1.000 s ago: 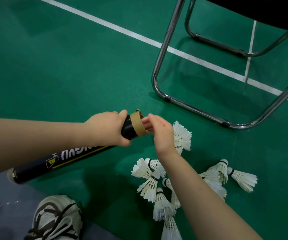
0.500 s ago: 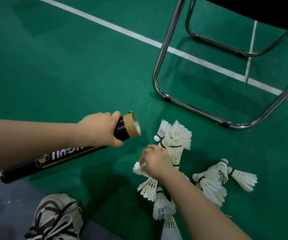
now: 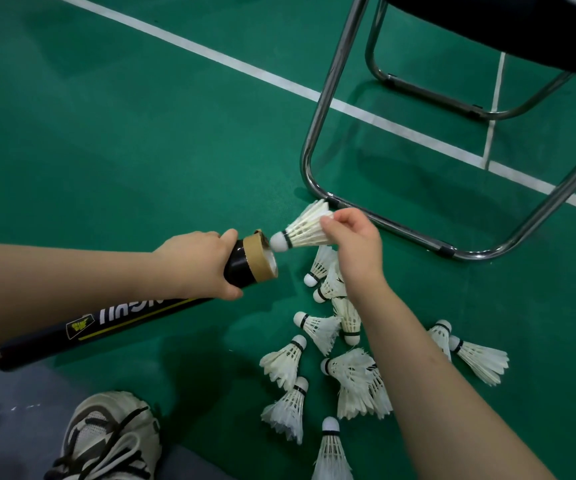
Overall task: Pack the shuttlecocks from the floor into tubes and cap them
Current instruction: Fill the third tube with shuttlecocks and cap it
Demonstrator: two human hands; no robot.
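Observation:
My left hand grips a long black shuttlecock tube near its open end, which has a brown tape band and points right. My right hand pinches a white shuttlecock by its feathers, with the cork pointing left, just at the tube's mouth. Several more white shuttlecocks lie scattered on the green floor below and beside my right forearm, some hidden under it. No cap is visible.
A metal folding chair frame stands just behind my right hand, its dark seat at the top right. White court lines cross the green floor. My white sneaker is at the bottom left on a grey mat.
My right hand rose from the pile with one shuttlecock and brought its cork to the tube's mouth. The tube stayed in my left hand, shifting little.

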